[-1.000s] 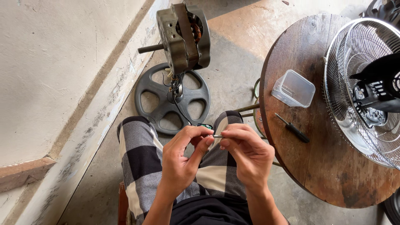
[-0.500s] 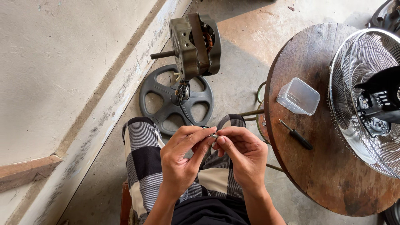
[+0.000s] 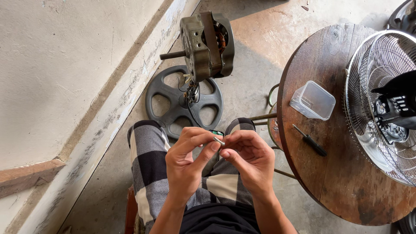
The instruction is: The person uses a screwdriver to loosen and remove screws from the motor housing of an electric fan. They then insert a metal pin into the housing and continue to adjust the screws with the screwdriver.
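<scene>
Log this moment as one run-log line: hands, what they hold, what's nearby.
left hand and right hand: pinching small metal pin | floor: fan motor, wheel-shaped base | round table: screwdriver, plastic container

1. One view only: head-worn camera, looking steeply down over the wearer's own lap.
2. Close range: left hand (image 3: 186, 161) and right hand (image 3: 249, 161) sit low in centre frame, forearms running out of the bottom edge.
3. Faces forward and down toward the concrete floor (image 3: 255, 73); wall (image 3: 65, 65) along the left side.
4. Round wooden table (image 3: 346, 182) cut off at the right edge.
5. No second view, so nothing shared.
</scene>
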